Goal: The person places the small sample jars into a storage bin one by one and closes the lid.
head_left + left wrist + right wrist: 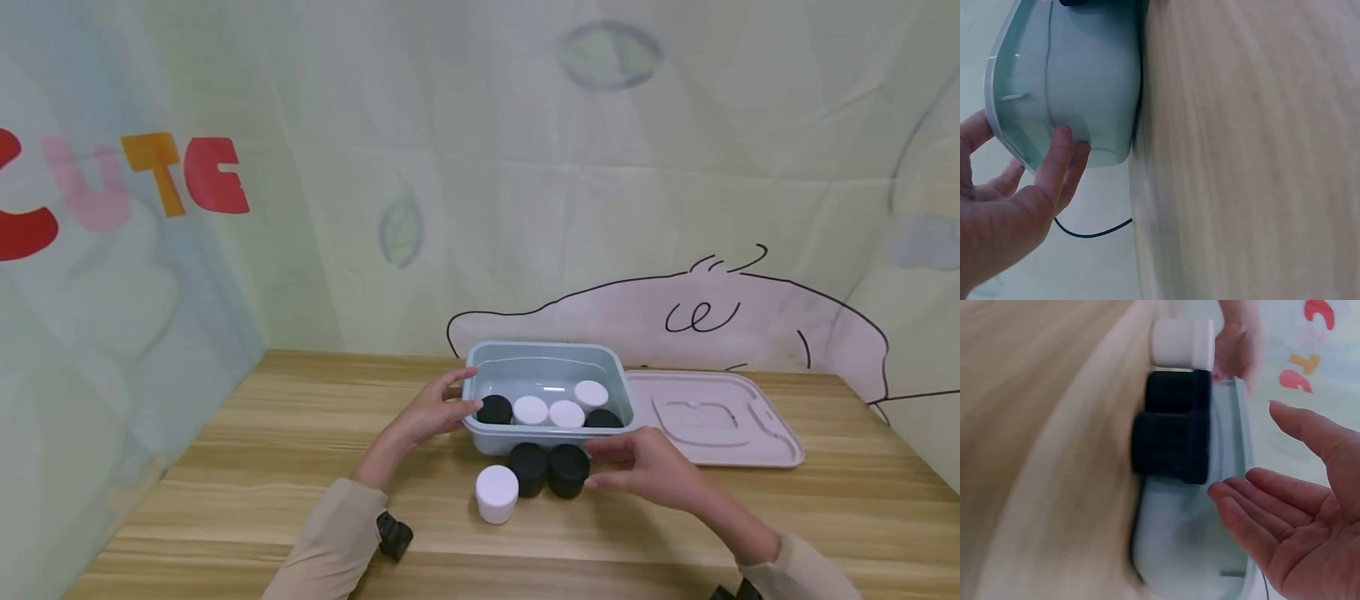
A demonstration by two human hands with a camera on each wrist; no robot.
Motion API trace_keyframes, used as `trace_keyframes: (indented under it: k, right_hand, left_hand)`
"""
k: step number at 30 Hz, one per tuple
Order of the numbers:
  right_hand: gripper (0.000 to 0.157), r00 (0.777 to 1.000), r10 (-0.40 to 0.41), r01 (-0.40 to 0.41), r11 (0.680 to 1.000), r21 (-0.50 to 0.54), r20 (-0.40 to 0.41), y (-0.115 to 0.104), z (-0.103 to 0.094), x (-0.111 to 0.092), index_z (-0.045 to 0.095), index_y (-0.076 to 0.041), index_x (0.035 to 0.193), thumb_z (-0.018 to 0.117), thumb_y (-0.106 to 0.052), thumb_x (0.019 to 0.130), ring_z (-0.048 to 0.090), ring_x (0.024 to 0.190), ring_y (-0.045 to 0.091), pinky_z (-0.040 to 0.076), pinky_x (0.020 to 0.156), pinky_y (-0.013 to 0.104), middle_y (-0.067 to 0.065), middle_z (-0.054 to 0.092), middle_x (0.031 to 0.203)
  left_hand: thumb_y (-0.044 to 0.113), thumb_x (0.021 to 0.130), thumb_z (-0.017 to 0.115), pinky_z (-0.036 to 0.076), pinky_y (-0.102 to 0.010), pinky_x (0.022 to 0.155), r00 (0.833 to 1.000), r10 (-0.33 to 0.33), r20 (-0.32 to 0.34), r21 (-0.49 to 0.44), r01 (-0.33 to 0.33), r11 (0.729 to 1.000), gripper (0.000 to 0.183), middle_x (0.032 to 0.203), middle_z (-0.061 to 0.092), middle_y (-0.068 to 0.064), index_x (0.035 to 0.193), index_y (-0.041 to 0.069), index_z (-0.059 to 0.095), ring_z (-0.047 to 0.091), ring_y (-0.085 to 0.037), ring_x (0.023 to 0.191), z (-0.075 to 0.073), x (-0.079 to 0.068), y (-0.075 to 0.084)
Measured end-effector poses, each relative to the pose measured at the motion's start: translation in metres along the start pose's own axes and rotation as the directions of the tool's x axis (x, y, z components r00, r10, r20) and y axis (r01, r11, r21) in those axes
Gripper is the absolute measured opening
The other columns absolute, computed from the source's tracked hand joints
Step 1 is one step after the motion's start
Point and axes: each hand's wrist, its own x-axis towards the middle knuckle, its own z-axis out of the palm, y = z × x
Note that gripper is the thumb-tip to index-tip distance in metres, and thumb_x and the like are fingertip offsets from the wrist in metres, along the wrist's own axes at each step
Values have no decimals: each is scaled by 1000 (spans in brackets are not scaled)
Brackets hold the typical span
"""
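Note:
A light blue plastic bin [543,354] sits at the back of the table, with white-lidded and black-lidded jars inside. My left hand [435,408] grips its left end; in the left wrist view its fingers [1060,147] lie against the outer wall, other digits at the rim. In front of the bin stand two black jars [567,471] side by side and one white jar [497,493]. Right beside the right-hand black jar is my right hand [648,471]. The right wrist view shows its thumb and fingers apart, holding nothing, fingertips close to the bin's front wall.
A pale pink lid [712,417] lies flat on the wooden table [300,433], right of the bin. Behind the table hangs a printed curtain [360,167] with coloured letters. A thin dark cable [1094,234] runs below the bin's left end.

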Motion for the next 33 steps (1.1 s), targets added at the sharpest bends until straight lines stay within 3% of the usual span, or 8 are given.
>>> trace_keyframes:
  k: [8, 17, 25, 33]
  right_hand:
    - [55, 999, -46, 46, 991, -124, -2, 9, 12, 4, 60, 12, 110, 77, -24, 72, 62, 95, 33, 53, 78, 36, 26, 61, 109]
    - [54, 995, -104, 103, 990, -93, -2, 16, 23, 12, 60, 9, 109, 79, -20, 68, 61, 90, 20, 53, 76, 29, 18, 63, 106]
    - [53, 995, -96, 95, 979, -180, 7, 16, 28, 18, 63, 4, 108, 80, -25, 67, 58, 87, 14, 51, 71, 24, 13, 64, 106]
    - [55, 998, -61, 63, 986, -152, 16, 8, 26, 15, 62, 6, 108, 81, -23, 66, 63, 87, 21, 53, 73, 27, 16, 64, 106]
  left_hand:
    - [6, 88, 57, 49, -41, 87, 1000, -6, -14, -7, 6, 1000, 56, 133, 37, -30, 139, 7, 35, 52, -34, 109, 3, -1, 1]
    - [6, 88, 58, 49, -41, 87, 1000, -2, -19, -1, 2, 1000, 56, 133, 37, -30, 138, 7, 35, 52, -34, 109, 2, 1, 0]
    - [6, 87, 58, 48, -41, 87, 1000, -3, -21, -2, 3, 1000, 56, 133, 38, -30, 139, 8, 35, 51, -34, 110, 2, 0, 0]
    - [7, 88, 57, 48, -43, 88, 1000, -3, -21, 4, 3, 1000, 55, 132, 38, -29, 138, 8, 35, 51, -34, 110, 2, 0, 0]
